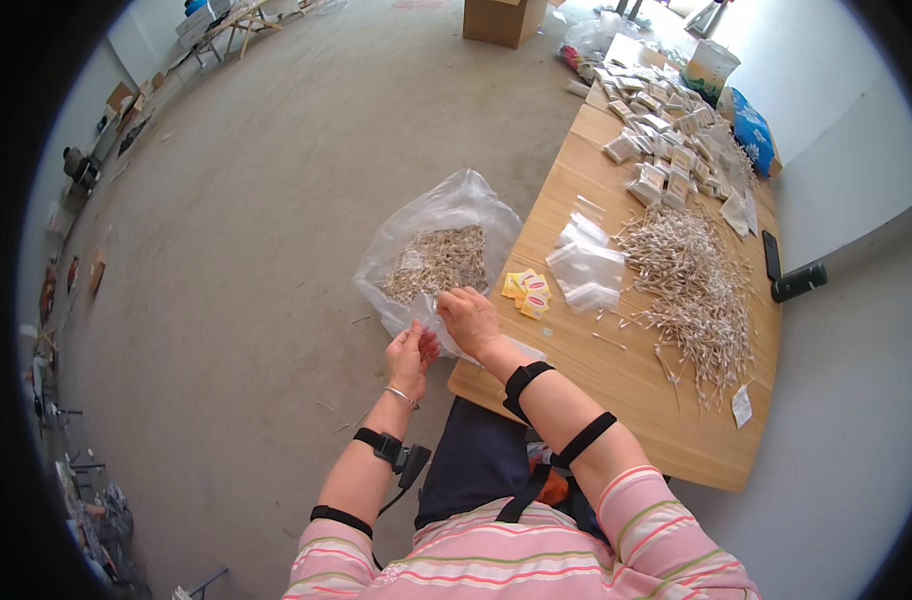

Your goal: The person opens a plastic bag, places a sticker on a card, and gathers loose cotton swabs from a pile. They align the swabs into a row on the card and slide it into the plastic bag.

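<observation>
A large clear plastic bag (376,255) stands beside the table's left edge, holding a heap of cotton swabs (441,258) with brownish sticks. Above its near rim, my left hand (413,360) has its fingers pinched on a piece of clear plastic (430,316). Just to the right and slightly farther away, my right hand (470,320) is closed on the same plastic, knuckles up. Whether this piece is a small bag or the big bag's rim I cannot tell. Close to my right hand lie several yellow cards (527,292) on the table.
The wooden table (576,380) carries clear small bags (588,265), a wide pile of loose cotton swabs (691,285) and many filled packets (666,135). At its right edge are a dark phone (771,255) and a dark green bottle (800,283). A cardboard box (504,22) sits on the floor beyond.
</observation>
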Available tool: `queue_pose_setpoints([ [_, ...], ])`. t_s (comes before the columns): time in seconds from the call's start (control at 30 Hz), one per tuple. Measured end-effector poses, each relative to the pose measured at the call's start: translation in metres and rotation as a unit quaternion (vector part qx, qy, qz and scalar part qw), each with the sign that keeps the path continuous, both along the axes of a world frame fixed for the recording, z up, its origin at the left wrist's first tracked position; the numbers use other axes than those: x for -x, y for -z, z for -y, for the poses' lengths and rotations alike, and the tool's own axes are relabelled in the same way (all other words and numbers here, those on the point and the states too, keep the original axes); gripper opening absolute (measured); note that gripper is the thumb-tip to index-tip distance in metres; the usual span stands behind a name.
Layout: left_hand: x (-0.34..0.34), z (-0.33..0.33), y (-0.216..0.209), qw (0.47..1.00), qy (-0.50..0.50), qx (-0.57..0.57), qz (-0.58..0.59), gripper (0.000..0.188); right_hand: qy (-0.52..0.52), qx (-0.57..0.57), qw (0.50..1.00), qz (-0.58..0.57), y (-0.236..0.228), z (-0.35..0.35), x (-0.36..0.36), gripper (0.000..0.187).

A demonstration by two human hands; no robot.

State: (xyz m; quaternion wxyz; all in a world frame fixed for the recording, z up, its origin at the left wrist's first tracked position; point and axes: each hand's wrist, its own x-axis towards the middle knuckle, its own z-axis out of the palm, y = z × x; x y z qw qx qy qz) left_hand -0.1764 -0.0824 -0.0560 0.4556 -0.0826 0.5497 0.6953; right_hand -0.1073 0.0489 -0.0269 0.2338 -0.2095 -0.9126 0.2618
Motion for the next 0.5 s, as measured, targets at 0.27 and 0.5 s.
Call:
queue_pose_setpoints([
  [0.27, -0.029, -0.004, 0.024, 0.998, -0.043, -0.016, -0.034, 0.016, -0.115, -0.010, 0.992, 0.056, -0.002, -0.024, -0.030, 0.003],
  [0.5, -0.034, -0.003, 0.023, 0.996, 0.015, 0.038, -0.082, 0.016, -0.052, 0.083, 0.995, 0.012, -0.004, -0.029, -0.042, 0.011],
])
